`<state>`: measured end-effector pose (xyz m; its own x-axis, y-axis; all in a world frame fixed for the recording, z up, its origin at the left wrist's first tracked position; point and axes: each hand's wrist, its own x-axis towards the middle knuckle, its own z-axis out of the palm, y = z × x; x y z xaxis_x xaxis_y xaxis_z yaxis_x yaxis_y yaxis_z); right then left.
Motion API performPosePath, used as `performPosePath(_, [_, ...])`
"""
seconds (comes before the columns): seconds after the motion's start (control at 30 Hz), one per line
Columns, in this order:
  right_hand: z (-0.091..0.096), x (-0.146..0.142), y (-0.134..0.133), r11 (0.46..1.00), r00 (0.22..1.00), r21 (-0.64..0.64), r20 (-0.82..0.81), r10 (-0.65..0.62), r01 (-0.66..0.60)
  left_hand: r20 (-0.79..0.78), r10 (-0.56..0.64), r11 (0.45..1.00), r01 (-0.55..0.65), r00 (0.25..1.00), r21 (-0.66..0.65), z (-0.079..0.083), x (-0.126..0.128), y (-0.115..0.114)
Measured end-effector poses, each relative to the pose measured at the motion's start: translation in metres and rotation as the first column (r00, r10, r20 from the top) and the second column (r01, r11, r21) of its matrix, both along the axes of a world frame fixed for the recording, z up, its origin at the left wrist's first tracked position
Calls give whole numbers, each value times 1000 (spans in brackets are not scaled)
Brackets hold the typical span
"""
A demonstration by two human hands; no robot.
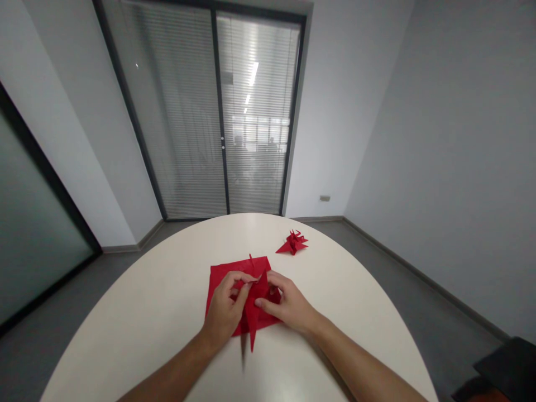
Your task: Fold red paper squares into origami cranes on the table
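Between my two hands is a folded red paper figure (252, 312), with pointed ends sticking up and down from it. My left hand (228, 304) pinches its upper left part between thumb and fingers. My right hand (288, 301) grips its right side, the thumb lying across the front and the fingers partly hidden behind. Beneath the hands lies a flat stack or sheet of red paper (218, 273) on the table. Farther back and to the right sits another folded red paper piece (293, 243) with several points, touched by neither hand.
A round white table (167, 290) spans the front. Beyond it stand glass panels with blinds (188, 111) and grey-white walls. A dark object (506, 368) shows at the lower right corner, beside the table.
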<state>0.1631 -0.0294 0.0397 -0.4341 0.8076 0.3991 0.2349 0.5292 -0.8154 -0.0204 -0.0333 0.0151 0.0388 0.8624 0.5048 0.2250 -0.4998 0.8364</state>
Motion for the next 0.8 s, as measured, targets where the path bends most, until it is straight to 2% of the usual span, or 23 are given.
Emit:
performPosePath(0.17, [-2,-4,-2,1000,1000,22,20,-4,4,15,28,999,-28,1000,41,0,1,-2])
performPosePath(0.33, [-8,-4,-1,997,997,20,17,-79,78,140,97,994,-89,985,-63,-2,4,-2])
performPosePath(0.57, [-9,-4,0,970,964,25,-115,-239,243,241,5,965,59,970,-257,4,11,0])
performPosePath(0.7, [-7,-7,-2,977,969,1,-123,-213,215,262,-34,958,106,964,-268,6,11,1])
performPosePath(0.8, [-7,-7,-3,971,968,36,-96,-231,235,248,-71,952,140,966,-274,6,11,0])
